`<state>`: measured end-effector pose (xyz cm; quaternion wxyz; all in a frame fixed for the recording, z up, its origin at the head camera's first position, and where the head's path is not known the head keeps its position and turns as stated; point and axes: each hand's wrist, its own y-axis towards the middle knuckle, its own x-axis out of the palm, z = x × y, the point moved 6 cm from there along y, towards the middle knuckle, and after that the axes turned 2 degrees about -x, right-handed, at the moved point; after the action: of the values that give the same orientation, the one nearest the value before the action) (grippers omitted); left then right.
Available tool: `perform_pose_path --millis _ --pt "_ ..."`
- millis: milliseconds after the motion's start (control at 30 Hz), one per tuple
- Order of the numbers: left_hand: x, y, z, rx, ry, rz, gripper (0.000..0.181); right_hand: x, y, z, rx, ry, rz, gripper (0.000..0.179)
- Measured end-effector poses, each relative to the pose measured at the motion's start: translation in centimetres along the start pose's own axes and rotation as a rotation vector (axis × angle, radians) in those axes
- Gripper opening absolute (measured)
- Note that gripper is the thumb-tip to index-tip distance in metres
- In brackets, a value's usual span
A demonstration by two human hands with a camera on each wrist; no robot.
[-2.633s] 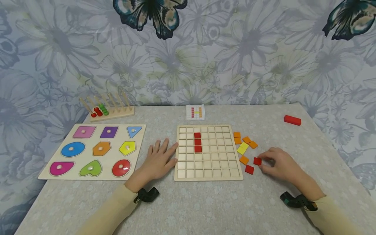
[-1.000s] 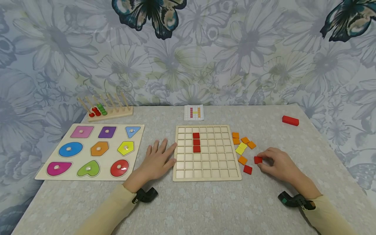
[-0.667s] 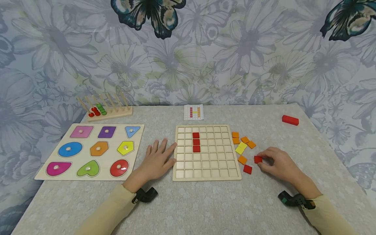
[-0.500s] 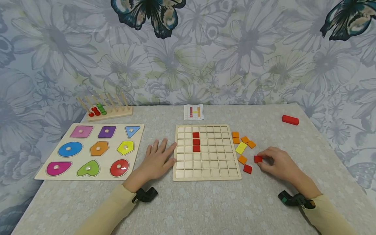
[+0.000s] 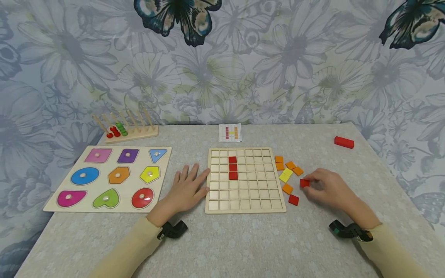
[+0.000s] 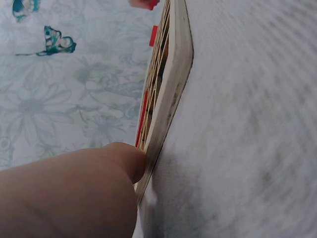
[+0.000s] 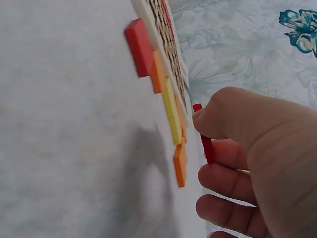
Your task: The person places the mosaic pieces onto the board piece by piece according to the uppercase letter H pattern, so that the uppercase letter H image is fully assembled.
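- Right hand [image 5: 332,188]: thumb and fingertips closed in a pinch; one tile held, remaining fingers bent behind.
- Held tile [image 5: 304,183]: red, square; between thumb and fingers, right of the loose orange and yellow tiles.
- Left hand [image 5: 189,190]: palm down, fingers straight and spread; nothing grasped; thumb touching the left edge of the grid board.
- Grid board [image 5: 259,185]: pale wood, square cells; flat at the table's middle, between the hands.
- Set red tiles [image 5: 233,167]: three, in one column left of the board's centre, toward its far side.
- Loose red tile [image 5: 293,200]: one, right of the board, nearest of the loose group.
- Orange tiles [image 5: 287,189]: several, scattered just right of the board.
- Yellow pieces [image 5: 286,175]: lying among the orange tiles.
- Pattern card [image 5: 230,133]: white, printed with red, yellow and orange squares; beyond the board.
- Red block [image 5: 344,142]: long, far right.
- Knobbed shape board [image 5: 125,191]: nine coloured shapes; left.
- Peg stand [image 5: 139,133]: wooden, red and green beads; far left.
- Wrist devices [image 5: 174,230]: black, one per wrist.
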<state>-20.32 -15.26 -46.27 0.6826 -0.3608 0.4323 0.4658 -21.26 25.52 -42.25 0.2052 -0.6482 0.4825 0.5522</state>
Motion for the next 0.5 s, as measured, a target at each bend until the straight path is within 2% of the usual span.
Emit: perform_pose_path --millis 333,500 --pt "-0.1 0.0 0.1 -0.005 -0.004 0.004 0.065 -0.3 3.3 -2.0 -0.127 0.025 0.022 0.021" --pt "-0.1 0.0 0.1 -0.005 -0.004 -0.002 0.064 0.3 5.2 -3.3 -0.153 0.053 -0.024 0.019"
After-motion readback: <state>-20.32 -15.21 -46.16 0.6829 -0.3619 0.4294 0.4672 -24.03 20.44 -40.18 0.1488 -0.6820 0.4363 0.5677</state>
